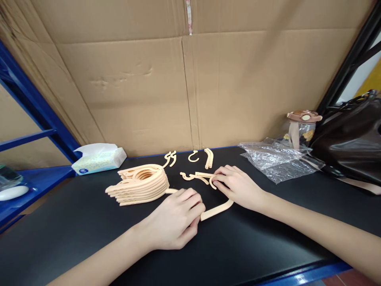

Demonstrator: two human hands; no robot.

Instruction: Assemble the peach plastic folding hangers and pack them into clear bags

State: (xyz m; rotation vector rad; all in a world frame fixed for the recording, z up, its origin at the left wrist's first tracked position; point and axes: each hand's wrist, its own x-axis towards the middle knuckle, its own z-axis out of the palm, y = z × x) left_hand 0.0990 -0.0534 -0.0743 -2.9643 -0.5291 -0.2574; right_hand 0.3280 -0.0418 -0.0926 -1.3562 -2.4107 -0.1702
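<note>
Two bare hands among cream hanger parts

Head view: a cream strip [216, 210] lies between the hands on the black tabletop [238, 246]. Its long axis slants from the left fingertips away to the right, and its bent far end reaches the edge of the right hand [238, 187]. From the left hand [177, 216], then, it lies to the right, with its near end just at the fingers. That hand is bent loosely over, palm down; its fingers hide whatever is beneath, so I cannot tell whether it grips the strip. The right hand has thumb and forefinger brought together on a small hook [212, 182], seemingly a light pinch, beside other small pieces [202, 176].

Left of the hands sits a stack of hangers [143, 188]; behind lie two paired hooks [171, 158], a single hook [193, 157] and several curved strips [208, 159]. A tissue pack [99, 161] bears a round blue logo, its lettering too small to read. Red marks on a tape scrap [189, 18] on the cardboard [133, 95] are illegible too.
</note>
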